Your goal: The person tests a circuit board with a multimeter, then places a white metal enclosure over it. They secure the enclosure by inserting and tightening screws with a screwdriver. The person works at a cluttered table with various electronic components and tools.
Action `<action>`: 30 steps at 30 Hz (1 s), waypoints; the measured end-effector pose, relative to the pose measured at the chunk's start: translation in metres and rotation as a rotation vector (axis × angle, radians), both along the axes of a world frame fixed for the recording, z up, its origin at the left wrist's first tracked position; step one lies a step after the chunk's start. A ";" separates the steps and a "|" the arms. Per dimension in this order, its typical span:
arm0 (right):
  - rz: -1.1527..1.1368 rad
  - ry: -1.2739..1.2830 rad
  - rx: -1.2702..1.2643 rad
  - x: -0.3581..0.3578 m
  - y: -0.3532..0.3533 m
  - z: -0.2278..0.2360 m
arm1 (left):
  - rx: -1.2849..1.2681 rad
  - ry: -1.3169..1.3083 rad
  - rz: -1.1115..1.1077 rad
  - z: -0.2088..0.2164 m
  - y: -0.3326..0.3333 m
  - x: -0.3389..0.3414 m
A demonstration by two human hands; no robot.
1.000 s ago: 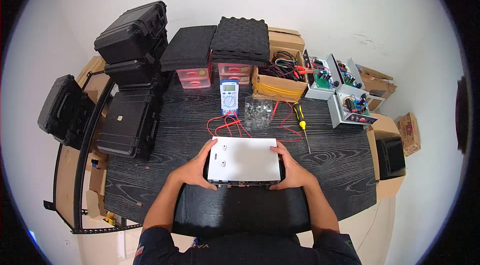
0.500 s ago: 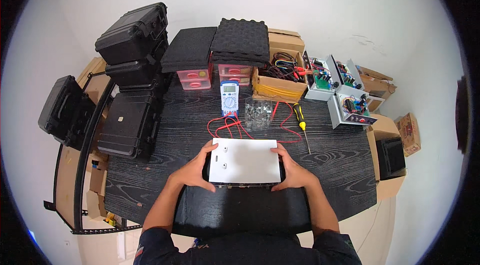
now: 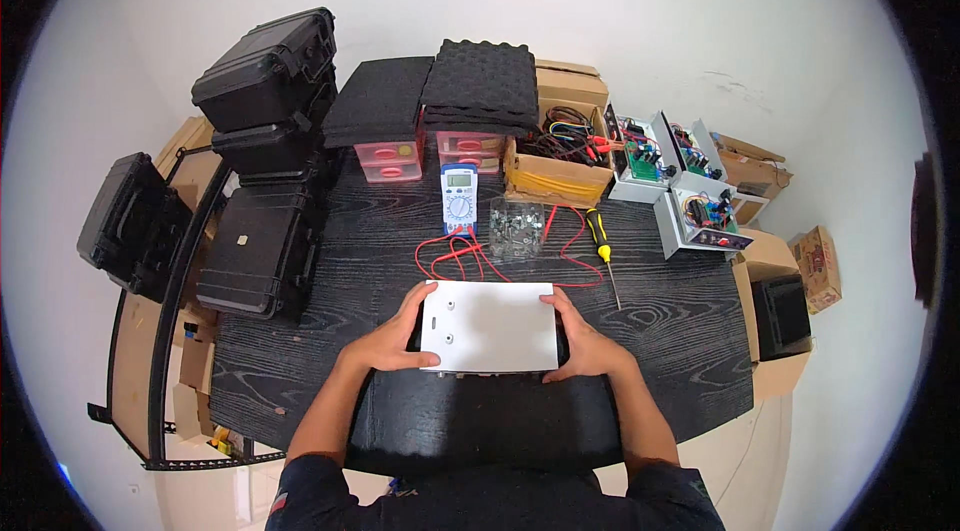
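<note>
A white rectangular equipment case point(image 3: 490, 326) is gripped at both ends in front of me, above the near part of the dark table. Its flat white face is turned up, with a small slot and two round fittings near the left end. Only a thin strip of its near side, with small dark parts, shows below that face. My left hand point(image 3: 400, 339) is closed on the left end, thumb at the near corner and fingers at the far one. My right hand point(image 3: 582, 339) clasps the right end in the same way.
Beyond the case lie a multimeter point(image 3: 460, 199) with red leads, a clear tray of small parts point(image 3: 516, 229) and a yellow-black screwdriver point(image 3: 605, 249). Open white cases with circuit boards point(image 3: 706, 221) stand right. Black hard cases point(image 3: 258, 249) are stacked left; a cable box point(image 3: 556, 181) stands behind.
The case has tilted a little, so less of its near side shows. My left thumb has come up onto the near left corner. The things on the table stay put.
</note>
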State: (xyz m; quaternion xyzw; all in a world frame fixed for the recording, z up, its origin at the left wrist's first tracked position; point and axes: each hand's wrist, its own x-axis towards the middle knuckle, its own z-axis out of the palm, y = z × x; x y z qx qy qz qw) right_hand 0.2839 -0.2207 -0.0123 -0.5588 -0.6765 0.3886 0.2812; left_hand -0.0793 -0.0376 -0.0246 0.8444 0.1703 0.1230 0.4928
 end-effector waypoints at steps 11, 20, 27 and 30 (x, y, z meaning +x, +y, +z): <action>-0.021 -0.029 0.000 -0.001 0.001 0.001 | 0.043 0.068 -0.001 0.007 0.002 0.003; -0.065 0.007 0.118 -0.005 0.002 -0.004 | 0.141 0.089 0.054 0.017 -0.010 0.006; -0.097 -0.070 0.124 -0.007 -0.002 -0.002 | 0.170 0.099 0.095 0.019 -0.015 0.005; -0.077 -0.054 0.132 -0.007 0.000 0.003 | 0.132 0.065 0.087 0.013 -0.012 0.004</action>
